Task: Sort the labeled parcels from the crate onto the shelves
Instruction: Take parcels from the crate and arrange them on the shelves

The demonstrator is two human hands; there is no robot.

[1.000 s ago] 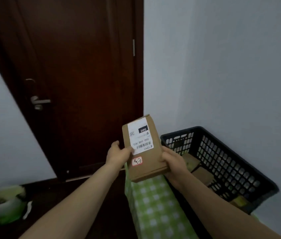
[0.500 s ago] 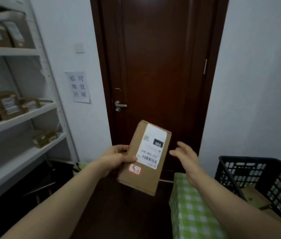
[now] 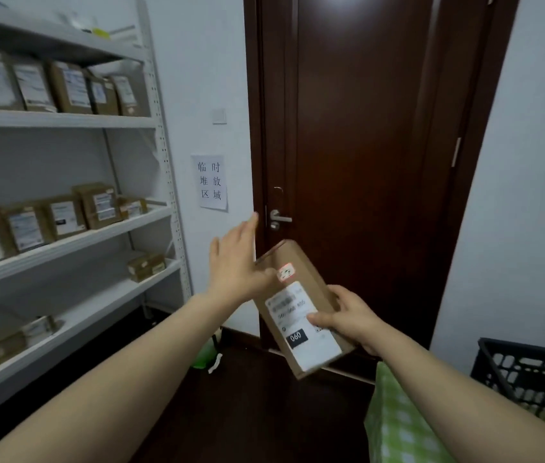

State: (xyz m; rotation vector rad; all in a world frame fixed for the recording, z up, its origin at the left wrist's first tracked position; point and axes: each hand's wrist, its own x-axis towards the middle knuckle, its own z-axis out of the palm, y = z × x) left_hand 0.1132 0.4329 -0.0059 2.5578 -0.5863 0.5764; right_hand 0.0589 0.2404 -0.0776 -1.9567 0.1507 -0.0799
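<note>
A brown cardboard parcel with a white label marked 060 and a small red sticker is held in front of the dark door. My right hand grips its right edge, thumb on the label. My left hand is spread flat with straight fingers, its palm edge touching the parcel's upper left corner. The white shelves stand at the left, holding several labeled parcels on three levels. The black crate sits at the lower right, its contents mostly out of sight.
A dark wooden door with a metal handle is straight ahead. A paper sign hangs on the wall beside it. A green checked cloth lies by the crate. A green bag sits on the floor.
The parcel passed from my left hand to my right and turned over end for end. My left hand let go and opened. The view swung left toward the shelves.
</note>
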